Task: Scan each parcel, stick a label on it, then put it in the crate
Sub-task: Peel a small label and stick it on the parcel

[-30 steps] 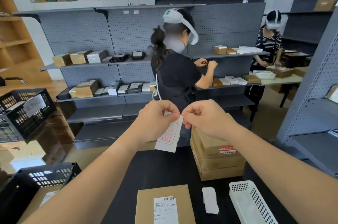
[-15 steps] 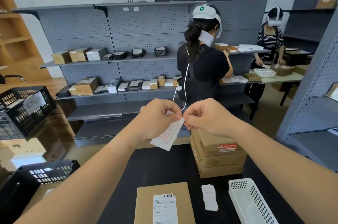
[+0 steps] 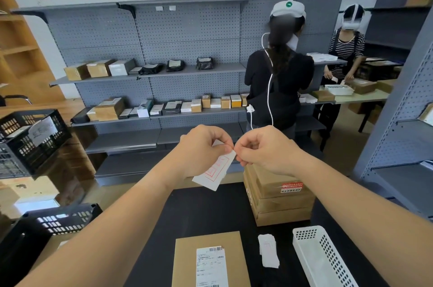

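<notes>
Raised over the black table (image 3: 206,211), both hands meet at the top corner of a white label (image 3: 214,173) with red print. My left hand (image 3: 201,148) pinches that label from the left, and my right hand (image 3: 264,150) pinches its upper right corner. Below them, at the near edge, lies a flat brown parcel (image 3: 187,261) bearing a barcode sheet. A stack of three brown parcels (image 3: 278,200) stands behind my right hand. A black crate (image 3: 46,225) sits low on the left.
A small pile of white labels (image 3: 268,250) lies beside a white perforated basket (image 3: 321,256) at the right. Another black crate (image 3: 28,141) stands higher on the left. Two people work at grey shelving (image 3: 164,71) behind the table.
My hands have kept their pinch on the label, which now hangs slightly more tilted. The person behind has walked right and turned away toward the shelves.
</notes>
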A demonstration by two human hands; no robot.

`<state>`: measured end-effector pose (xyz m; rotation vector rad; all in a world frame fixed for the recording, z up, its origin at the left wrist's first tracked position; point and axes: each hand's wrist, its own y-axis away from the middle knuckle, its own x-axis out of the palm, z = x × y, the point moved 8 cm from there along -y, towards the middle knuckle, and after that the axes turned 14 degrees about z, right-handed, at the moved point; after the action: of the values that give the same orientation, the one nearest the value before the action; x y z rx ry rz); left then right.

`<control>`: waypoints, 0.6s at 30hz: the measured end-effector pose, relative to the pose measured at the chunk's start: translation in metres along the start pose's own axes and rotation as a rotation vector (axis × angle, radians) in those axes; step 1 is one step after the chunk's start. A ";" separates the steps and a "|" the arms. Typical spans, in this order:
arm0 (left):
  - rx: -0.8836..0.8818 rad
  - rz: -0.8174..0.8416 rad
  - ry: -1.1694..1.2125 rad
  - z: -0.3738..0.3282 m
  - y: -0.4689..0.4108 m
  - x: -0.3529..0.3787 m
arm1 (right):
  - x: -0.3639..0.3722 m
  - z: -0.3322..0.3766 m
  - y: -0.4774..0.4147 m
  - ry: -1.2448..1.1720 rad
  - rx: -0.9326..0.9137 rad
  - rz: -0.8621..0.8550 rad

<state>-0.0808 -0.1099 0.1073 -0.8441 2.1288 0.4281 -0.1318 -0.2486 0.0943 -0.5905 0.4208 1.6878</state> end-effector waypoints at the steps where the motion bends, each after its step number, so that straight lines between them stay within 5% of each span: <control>1: -0.002 0.001 -0.003 0.001 0.000 0.000 | 0.000 -0.001 0.000 -0.002 0.004 -0.006; 6: 0.027 -0.058 0.023 0.002 0.000 0.000 | 0.004 -0.009 -0.001 -0.082 0.027 -0.037; 12: 0.095 -0.465 0.114 0.011 0.016 -0.001 | 0.024 -0.033 -0.001 -0.334 0.035 -0.257; 18: 0.026 -0.354 0.230 0.017 0.019 0.026 | 0.041 -0.039 0.003 -0.342 -0.053 -0.351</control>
<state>-0.0968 -0.0979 0.0769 -1.2782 2.1232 0.1231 -0.1346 -0.2395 0.0388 -0.3774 0.0224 1.4271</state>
